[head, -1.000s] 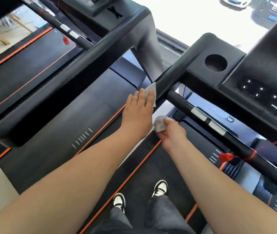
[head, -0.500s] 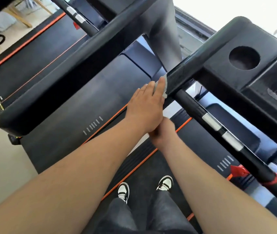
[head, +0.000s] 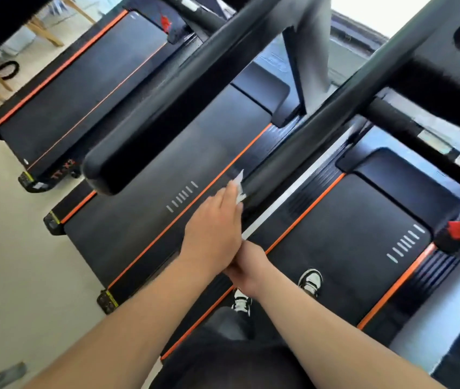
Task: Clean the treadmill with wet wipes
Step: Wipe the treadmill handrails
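Pale floor [head: 13, 262], black treadmill [head: 349, 234] underfoot. Left hand [head: 214, 223], fingers straight & together, presses white wet wipe [head: 240, 186] vs. lower end of handrail [head: 293, 151]. Right hand [head: 248, 266] sits just below handrail, half hidden by left; grip can't be told.

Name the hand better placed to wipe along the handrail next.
Left. The left hand presses the wipe against the handrail with straight fingers. The right hand sits below it, partly hidden, with no wipe showing.
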Available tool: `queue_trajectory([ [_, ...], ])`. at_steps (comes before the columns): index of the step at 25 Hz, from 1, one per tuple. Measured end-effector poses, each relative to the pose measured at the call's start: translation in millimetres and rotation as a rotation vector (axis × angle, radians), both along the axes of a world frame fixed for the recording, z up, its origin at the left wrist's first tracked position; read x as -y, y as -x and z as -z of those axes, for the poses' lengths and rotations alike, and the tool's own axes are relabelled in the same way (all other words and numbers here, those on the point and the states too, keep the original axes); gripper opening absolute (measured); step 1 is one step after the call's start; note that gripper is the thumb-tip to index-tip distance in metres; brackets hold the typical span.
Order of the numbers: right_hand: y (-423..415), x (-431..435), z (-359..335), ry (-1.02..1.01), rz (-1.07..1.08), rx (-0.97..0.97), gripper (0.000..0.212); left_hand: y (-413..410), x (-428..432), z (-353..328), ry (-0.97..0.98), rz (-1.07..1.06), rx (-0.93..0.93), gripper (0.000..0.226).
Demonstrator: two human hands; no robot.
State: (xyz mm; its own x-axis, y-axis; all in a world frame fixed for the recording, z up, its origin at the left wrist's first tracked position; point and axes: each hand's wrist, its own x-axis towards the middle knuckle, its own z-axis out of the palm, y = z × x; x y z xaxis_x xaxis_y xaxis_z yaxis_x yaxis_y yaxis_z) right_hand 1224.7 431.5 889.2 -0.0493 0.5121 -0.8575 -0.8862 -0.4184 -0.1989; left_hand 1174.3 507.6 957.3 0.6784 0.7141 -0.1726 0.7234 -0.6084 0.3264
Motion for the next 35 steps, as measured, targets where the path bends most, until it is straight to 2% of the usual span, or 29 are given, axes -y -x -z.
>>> queue_trajectory([
  [2,31,8,-4,-0.004,-0.040,-0.037,0.030,62,9,1,-0.004,-0.031,0.033,0.053],
  [6,53,17,-23,-0.018,-0.089,-0.057,0.049,129,31,0,0.220,-0.286,0.085,0.050],
  [11,41,24,-40,0.013,0.014,0.034,0.054,108,75,-7,0.519,-0.818,0.341,0.050],
  [13,28,32,-51,-0.021,0.101,0.072,0.055,97,92,-16,0.589,-0.894,0.401,0.048],
  [19,-44,125,-80,-0.171,0.298,0.136,0.046,38,144,-39,0.925,-0.699,0.593,0.035],
  [21,-74,173,-85,-0.198,0.371,0.254,0.031,2,159,-44,1.104,-0.666,0.616,0.028],
  [22,-89,197,-86,-0.214,0.402,0.337,0.022,-18,168,-46,1.132,-0.605,0.595,0.024],
  [24,-117,241,-91,-0.190,0.473,0.461,0.021,-57,195,-49,1.143,-0.472,0.551,0.022],
  [27,-152,307,-88,-0.078,0.690,0.500,0.039,-112,240,-47,1.210,-0.346,0.552,0.007],
  [30,-175,356,-87,-0.044,0.874,0.457,0.043,-154,269,-41,1.245,-0.250,0.467,0.011],
  [35,-207,394,-93,-0.029,1.012,0.475,0.071,-216,291,-42,1.301,-0.125,0.275,0.014],
])
